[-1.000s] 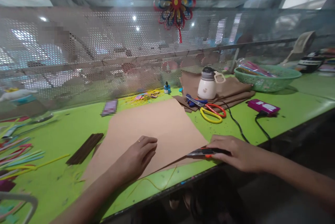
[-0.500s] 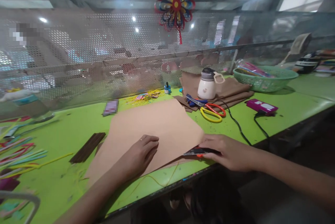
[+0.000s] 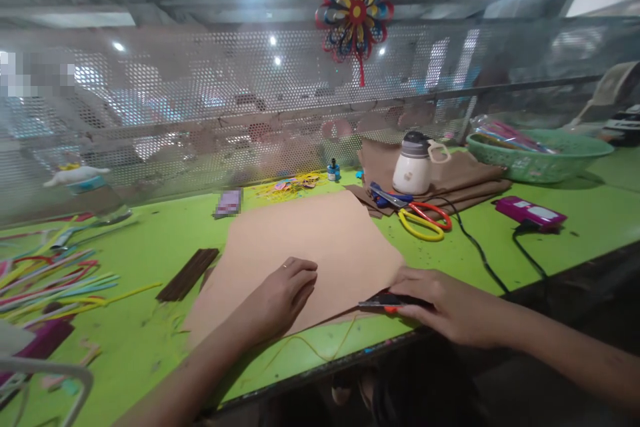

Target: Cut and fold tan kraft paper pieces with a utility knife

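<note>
A tan sheet (image 3: 310, 234) lies on the green desk (image 3: 600, 214) beneath the left hand (image 3: 290, 294), which rests on it, fingers loosely bent, gripping nothing. Well apart from it, the right hand (image 3: 435, 300) is clamped on a dark cutter (image 3: 385, 301) with a red part, blade at the sheet's near edge. Dark brown strips (image 3: 187, 275) lie left of the left hand. Beyond the right hand are red-and-yellow-handled scissors (image 3: 395, 201) and, farther, a white jug (image 3: 413, 170).

Shows two hands (image 3: 287, 297) (image 3: 443, 304), one bladed tool (image 3: 383, 301) low in frame; one jug (image 3: 411, 175), one basket (image 3: 545, 166) at right; one flower ornament (image 3: 357, 12) at top.
</note>
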Tool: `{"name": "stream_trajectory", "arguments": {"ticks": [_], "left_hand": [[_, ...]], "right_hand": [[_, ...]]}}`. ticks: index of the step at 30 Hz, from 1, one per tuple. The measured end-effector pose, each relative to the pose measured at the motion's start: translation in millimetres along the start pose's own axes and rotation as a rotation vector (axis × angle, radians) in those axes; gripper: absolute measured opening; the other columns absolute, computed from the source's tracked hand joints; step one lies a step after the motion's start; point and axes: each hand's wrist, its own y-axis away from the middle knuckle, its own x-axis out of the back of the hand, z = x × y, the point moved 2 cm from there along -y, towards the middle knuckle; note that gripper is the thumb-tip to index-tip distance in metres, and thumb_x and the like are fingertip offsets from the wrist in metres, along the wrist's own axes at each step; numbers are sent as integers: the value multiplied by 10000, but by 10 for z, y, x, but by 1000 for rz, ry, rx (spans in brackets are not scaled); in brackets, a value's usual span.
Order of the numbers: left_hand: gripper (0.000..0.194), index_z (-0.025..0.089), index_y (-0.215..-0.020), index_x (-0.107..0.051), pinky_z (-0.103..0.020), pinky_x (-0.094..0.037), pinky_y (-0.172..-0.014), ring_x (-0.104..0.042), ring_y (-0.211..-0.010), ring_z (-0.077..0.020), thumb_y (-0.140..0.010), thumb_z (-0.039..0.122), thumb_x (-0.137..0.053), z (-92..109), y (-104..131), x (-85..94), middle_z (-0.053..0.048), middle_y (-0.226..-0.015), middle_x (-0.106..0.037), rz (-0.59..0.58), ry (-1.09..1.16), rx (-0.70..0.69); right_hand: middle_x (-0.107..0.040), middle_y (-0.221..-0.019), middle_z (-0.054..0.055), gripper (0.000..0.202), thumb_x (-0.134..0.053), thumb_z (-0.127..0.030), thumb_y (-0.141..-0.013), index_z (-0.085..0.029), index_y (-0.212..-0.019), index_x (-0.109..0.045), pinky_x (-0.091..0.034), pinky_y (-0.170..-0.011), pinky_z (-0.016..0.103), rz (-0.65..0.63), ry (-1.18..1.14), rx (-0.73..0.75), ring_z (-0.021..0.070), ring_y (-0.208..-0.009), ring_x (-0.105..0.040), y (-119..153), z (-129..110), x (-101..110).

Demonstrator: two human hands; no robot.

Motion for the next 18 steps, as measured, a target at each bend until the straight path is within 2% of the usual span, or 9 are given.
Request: {"name": "stream_trajectory", "arguments": {"ticks": [8, 13, 18], "left_hand": [[226, 146, -1126, -593, -388, -474, -967, -522, -1108, -221, -988, 196, -422, 8, 6, -8, -124, -1175, -597, -13, 2, 2], [228, 146, -1130, -589, -392, -475, -969, -522, -1113, -223, -991, 200, -416, 16, 5, -10, -126, -1171, -598, -12, 7, 0], [226, 141, -1130, -587, -391, -469, -980, -520, -1116, -217, -991, 199, -419, 5, 11, -13, -126, -1183, -593, -17, 12, 7]], "right_hand": [[-674, -1032, 91, 306, -448, -384, -981, -221, -1095, -680, -491, -840, 312, 11, -5, -53, 214, -942, -624, 111, 43, -7], [-664, -1040, 94, 250, -456, -308, -980, -203, -1060, -668, -488, -847, 324, -5, -4, 2, 211, -943, -619, -6, -6, -33], [-645, -1058, 99, 225, -444, -282, -984, -196, -1033, -646, -488, -839, 328, -28, 27, -21, 213, -947, -614, 43, 0, -73]]}}
